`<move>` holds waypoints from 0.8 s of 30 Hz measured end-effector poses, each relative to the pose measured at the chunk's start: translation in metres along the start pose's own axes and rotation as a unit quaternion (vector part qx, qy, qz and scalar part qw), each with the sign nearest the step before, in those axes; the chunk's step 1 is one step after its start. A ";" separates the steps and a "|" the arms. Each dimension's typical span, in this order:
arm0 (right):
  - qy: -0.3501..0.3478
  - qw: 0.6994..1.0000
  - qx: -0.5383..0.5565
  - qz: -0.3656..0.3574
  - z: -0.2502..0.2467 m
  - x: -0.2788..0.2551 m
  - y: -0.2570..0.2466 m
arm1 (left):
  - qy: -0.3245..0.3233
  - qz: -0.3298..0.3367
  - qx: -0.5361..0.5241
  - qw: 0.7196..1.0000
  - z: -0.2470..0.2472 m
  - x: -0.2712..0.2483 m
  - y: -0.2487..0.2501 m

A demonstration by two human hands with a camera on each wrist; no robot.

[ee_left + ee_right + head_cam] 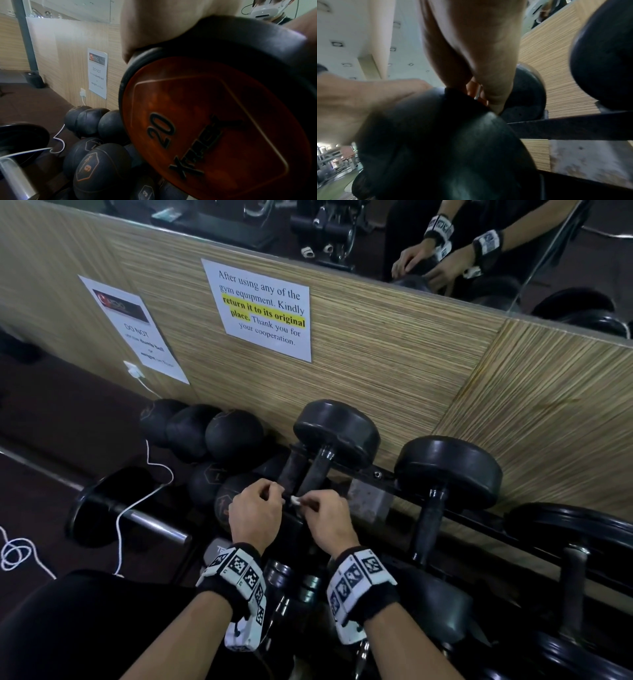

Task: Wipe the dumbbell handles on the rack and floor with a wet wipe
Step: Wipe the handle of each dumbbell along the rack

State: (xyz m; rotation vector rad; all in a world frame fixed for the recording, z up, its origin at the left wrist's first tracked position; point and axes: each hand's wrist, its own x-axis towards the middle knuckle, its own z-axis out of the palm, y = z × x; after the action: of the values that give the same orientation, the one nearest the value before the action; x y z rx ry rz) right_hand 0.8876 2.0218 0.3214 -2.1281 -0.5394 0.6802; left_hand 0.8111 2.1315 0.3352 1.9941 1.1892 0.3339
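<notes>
Wipe (295, 500) pinched between left hand (255, 510) and right hand (329, 517) above dumbbell handle (317, 470); refolded, probably, before next rub.

a black rack (472, 520) runs from frame centre toward the lower right, with dumbbells (442, 491) lying across its rails. the dark floor (61, 419) at left carries a pile of balls (219, 440), a barbell (137, 518) and a white cable (137, 505).
</notes>
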 end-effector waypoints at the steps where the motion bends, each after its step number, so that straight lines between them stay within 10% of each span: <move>1: 0.005 1.000 -0.002 -0.002 0.004 0.003 -0.004 | 0.000 0.002 -0.001 1.000 0.000 0.000 0.000; 10: -0.046 0.991 -0.103 0.065 -0.013 0.007 0.005 | -0.056 0.039 0.047 0.997 -0.002 0.006 -0.007; 15: 0.017 0.998 0.045 0.048 -0.037 -0.015 0.015 | -0.237 0.114 0.072 0.962 -0.006 0.026 -0.001; 20: -0.002 0.971 0.236 0.021 -0.058 -0.041 0.004 | -0.458 0.167 -0.059 0.871 -0.012 0.028 0.034; 24: 0.049 0.986 0.157 0.012 -0.080 -0.053 0.035 | -0.413 0.168 0.003 0.895 -0.014 0.047 0.032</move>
State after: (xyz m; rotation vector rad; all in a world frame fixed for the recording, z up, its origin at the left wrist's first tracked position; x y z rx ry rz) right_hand 0.9021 1.9250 0.3496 -1.8638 -0.3284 0.6254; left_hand 0.8480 2.1692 0.3604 2.0070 0.3039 -0.3429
